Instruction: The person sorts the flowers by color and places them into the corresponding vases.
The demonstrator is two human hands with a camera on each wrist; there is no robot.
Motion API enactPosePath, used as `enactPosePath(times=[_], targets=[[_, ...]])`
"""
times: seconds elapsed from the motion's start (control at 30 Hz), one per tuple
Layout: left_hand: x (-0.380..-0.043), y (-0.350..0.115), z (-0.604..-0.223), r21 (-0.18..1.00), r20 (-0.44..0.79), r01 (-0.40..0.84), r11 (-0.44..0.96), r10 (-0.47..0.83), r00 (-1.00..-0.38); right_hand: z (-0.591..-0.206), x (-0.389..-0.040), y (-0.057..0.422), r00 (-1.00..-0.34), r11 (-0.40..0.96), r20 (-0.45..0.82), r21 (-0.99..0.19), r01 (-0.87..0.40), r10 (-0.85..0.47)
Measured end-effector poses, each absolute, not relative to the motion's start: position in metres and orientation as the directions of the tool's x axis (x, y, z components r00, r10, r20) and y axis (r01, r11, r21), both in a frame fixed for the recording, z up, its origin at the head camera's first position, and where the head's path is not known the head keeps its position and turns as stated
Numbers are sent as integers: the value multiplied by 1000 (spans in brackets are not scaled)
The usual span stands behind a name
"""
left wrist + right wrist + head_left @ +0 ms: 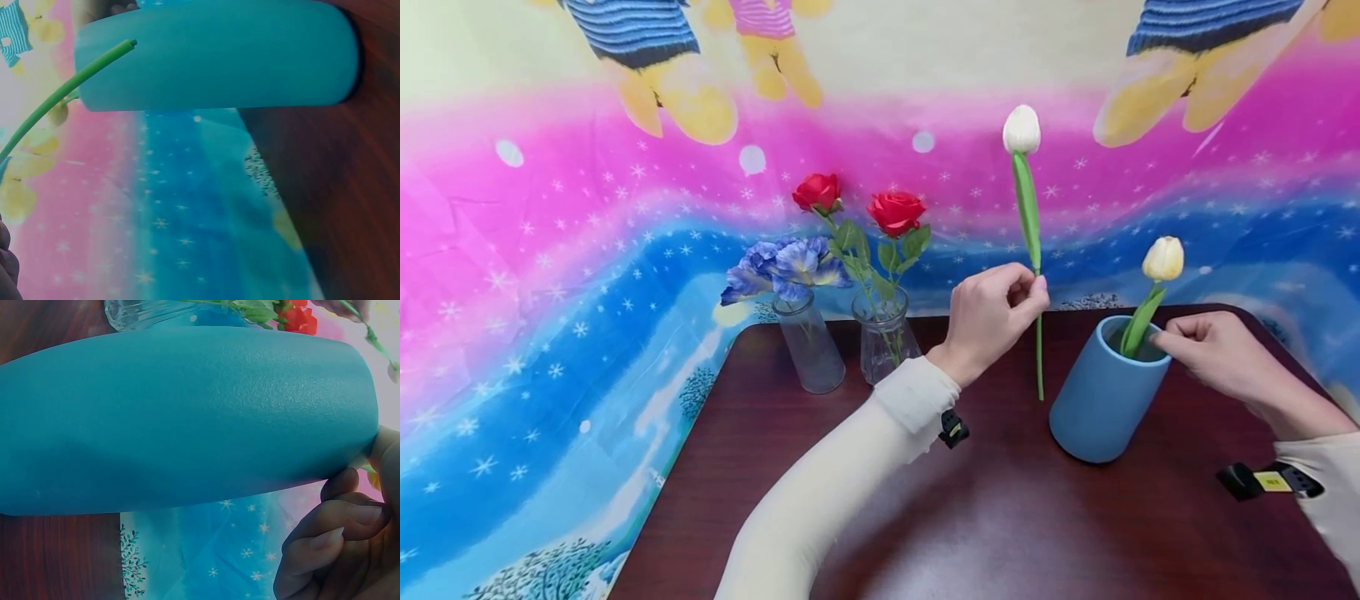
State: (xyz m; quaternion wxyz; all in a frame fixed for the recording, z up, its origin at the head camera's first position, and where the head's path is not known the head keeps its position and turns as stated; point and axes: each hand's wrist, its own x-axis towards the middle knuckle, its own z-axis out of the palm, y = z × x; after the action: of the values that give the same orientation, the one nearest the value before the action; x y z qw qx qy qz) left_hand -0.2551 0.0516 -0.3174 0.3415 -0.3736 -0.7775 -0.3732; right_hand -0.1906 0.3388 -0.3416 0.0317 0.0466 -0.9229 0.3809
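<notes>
My left hand point(992, 312) pinches the stem of a white tulip point(1022, 129) and holds it upright above the table. Its bare lower stem point(81, 78) crosses in front of the vase in the left wrist view. To the right stands a blue vase point(1105, 408) with a cream tulip point(1162, 258) in it, green leaves inside the mouth. At the vase's right rim my right hand point(1213, 350) pinches the edge between thumb and fingers. In the right wrist view, the curled fingers point(319, 550) show beside the vase's mouth.
Left of the hands stand a narrow glass vase point(811, 346) with blue-purple flowers point(786, 265) and a clear glass vase point(880, 333) with red roses point(897, 213). Behind the dark wooden table point(1000, 517) hangs a colourful printed cloth point(587, 242).
</notes>
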Motion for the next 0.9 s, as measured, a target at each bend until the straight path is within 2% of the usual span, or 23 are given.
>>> enactPosePath(times=[0.2,0.4,0.83,0.9], targets=[[-255,58,-295,341,801,833,436,329,-500,-341,-192,338,-995,704,82,-702,-103,-64],[-250,72,-278,336,807,844,417,335,-486,-342,-191,338,-995,703,78,-705,-95,-56],[-241,92,-258,343,798,856,387,361,-482,-343,-191,339,-996,701,72,-708,-87,-52],[-240,94,-256,350,784,844,407,366,-502,-343,-191,338,-996,703,71,-706,-88,-54]])
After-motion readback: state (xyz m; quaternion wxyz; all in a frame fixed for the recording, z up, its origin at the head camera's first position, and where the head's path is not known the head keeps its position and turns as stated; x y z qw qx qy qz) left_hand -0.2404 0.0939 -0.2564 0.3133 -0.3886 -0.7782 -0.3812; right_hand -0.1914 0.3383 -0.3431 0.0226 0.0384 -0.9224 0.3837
